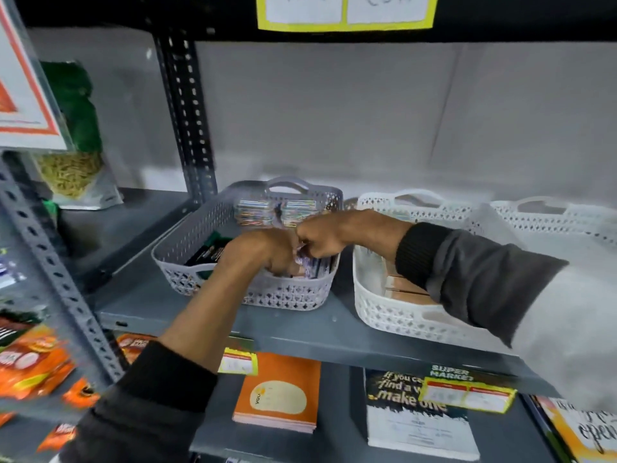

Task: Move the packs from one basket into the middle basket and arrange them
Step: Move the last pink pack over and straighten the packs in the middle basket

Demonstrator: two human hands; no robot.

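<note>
Fingers (283, 259) of the left hand (263, 252) are curled down onto purple packs (309, 262) at the grey basket's (187, 248) near right corner; the right hand (320, 237) is fisted just right, touching, its hold hidden; the white basket (384, 312) is beside.

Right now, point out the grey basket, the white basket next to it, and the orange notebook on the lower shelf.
grey basket (187, 259): head view, on its left wall.
white basket (384, 312): head view, on its front wall.
orange notebook (280, 372): head view, on its cover's upper part.
</note>
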